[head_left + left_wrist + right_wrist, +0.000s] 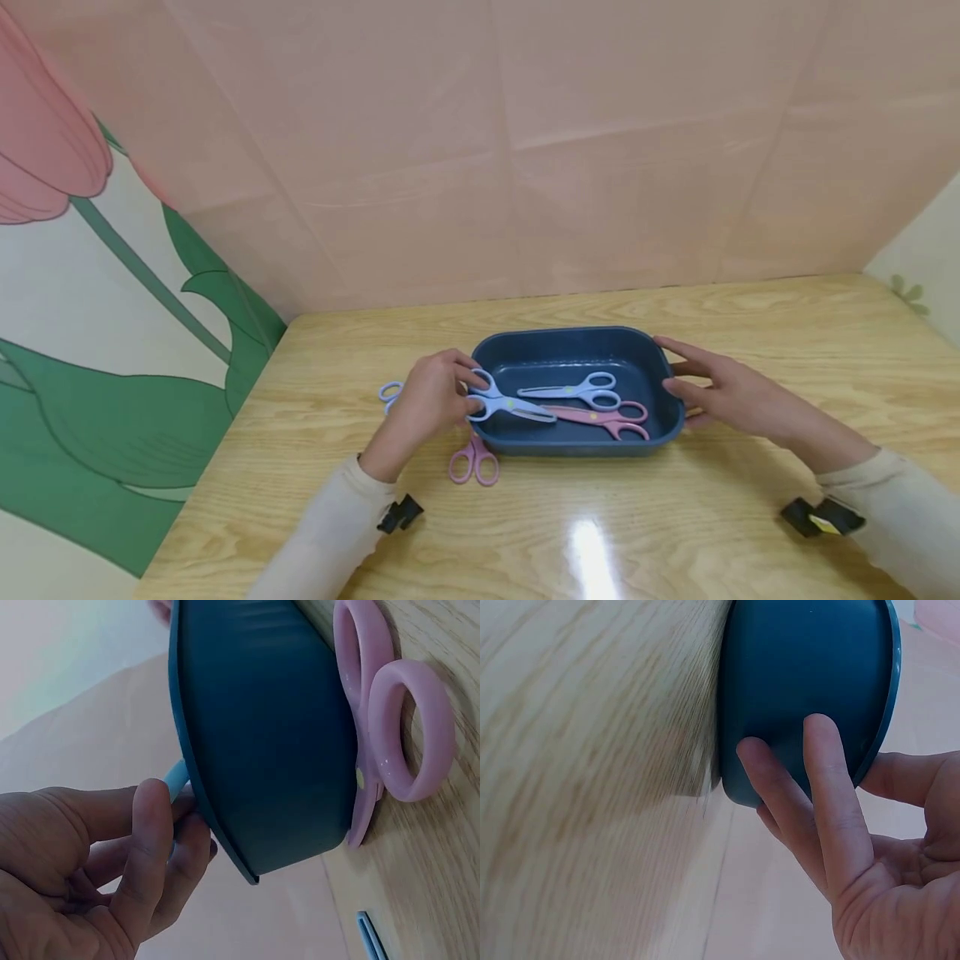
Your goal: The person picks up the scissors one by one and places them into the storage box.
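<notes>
My left hand (431,392) pinches a pair of blue scissors (517,407) by the handle loops, at the left rim of a dark blue tray (570,450). The blades point right, over the tray's inside. In the left wrist view, fingers hide most of the blue handle (177,778). My right hand (727,392) holds the tray's right end, thumb over the rim and fingers spread on the outer wall (802,667). Inside the tray lie another pair of blue scissors (572,391) and, partly beneath them, pink scissors (596,417).
Pink scissors (474,460) lie on the wooden table (480,542) against the tray's front left corner. Another blue pair (388,390) lies behind my left hand, mostly hidden. A pink-covered wall (510,167) rises behind the table; a flower-patterned wall (150,333) stands at left.
</notes>
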The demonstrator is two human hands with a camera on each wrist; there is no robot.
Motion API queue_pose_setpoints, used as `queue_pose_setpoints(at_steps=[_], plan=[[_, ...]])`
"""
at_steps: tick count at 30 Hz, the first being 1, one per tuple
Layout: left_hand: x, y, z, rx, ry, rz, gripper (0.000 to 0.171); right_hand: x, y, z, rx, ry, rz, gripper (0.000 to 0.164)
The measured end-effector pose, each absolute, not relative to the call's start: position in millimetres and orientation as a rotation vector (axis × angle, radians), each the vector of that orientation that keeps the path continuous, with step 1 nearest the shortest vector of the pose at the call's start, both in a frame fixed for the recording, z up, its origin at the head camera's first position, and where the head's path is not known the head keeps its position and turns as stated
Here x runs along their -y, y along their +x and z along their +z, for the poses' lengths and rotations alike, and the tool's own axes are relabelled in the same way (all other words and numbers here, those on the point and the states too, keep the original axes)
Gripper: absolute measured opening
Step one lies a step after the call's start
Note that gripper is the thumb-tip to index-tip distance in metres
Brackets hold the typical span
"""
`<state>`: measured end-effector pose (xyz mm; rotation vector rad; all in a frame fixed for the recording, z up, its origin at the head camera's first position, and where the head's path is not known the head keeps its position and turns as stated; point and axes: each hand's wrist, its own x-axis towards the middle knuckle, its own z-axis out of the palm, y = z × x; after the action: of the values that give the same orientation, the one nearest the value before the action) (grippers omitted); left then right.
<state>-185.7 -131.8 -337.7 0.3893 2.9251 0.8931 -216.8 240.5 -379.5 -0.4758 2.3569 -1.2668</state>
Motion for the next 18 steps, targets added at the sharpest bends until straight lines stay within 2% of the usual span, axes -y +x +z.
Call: queue_pose_setpoints(at_steps=[9, 18], plan=[[125.7, -189.2, -335.9, -3.013, 0.500, 0.658, 0.016, -241.1, -216.4, -380.1, -2.361, -0.476, -1.275, 0.076], [122.1, -189.1, -335.8, -3.013, 0.463, 0.623, 0.016, -239.9, -216.3, -379.9, -2.349, -0.495, -1.303, 0.076]])
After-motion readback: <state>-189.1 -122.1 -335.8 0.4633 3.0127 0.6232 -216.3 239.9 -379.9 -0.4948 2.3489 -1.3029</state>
